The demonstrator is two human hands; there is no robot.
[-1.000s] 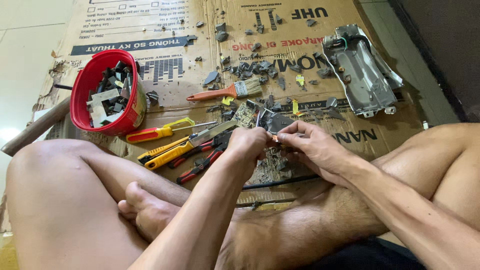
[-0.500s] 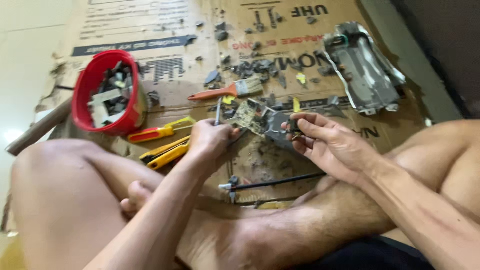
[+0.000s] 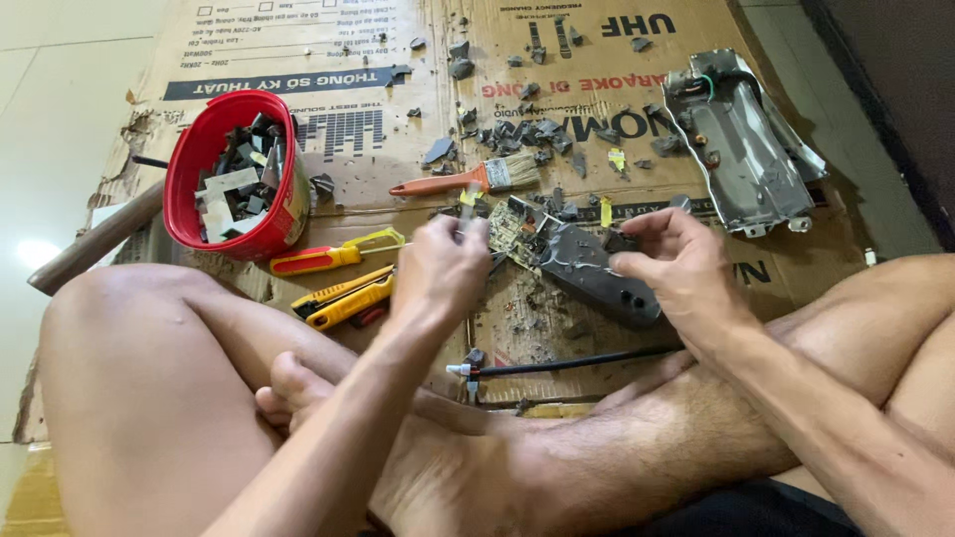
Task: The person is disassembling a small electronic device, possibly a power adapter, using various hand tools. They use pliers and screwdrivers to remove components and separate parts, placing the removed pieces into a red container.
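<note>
In the middle of the cardboard (image 3: 637, 30) we see a dark plastic case (image 3: 597, 273) with a small green circuit board (image 3: 512, 227) sticking out at its ten o'clock end. The case lies tilted, with one end low toward four o'clock.

Our right hand (image 3: 681, 264) sits at three o'clock of the case. Its fingers curl around the far end and grip it, which we think keeps the case from sliding. Our left hand (image 3: 443, 268) is at nine o'clock of the case, closed tight around a thin tool (image 3: 468, 204) that points up. We cannot tell what kind of tool it is, because the picture is blurry there.

Just past the board, at twelve o'clock, lies a paintbrush (image 3: 468, 179) with an orange handle. Little grey broken bits (image 3: 527, 129) are scattered around it. At two o'clock a shiny metal shell (image 3: 741, 139) lies open side up.

At nine o'clock of the left hand lie a yellow knife (image 3: 343, 298) and a red and yellow tool (image 3: 333, 257), close by, likely so we can grab them fast. Farther out at ten o'clock stands a red bucket (image 3: 189, 189) holding loose pieces. A black cable (image 3: 567, 363) lies at six o'clock, near our crossed legs.
</note>
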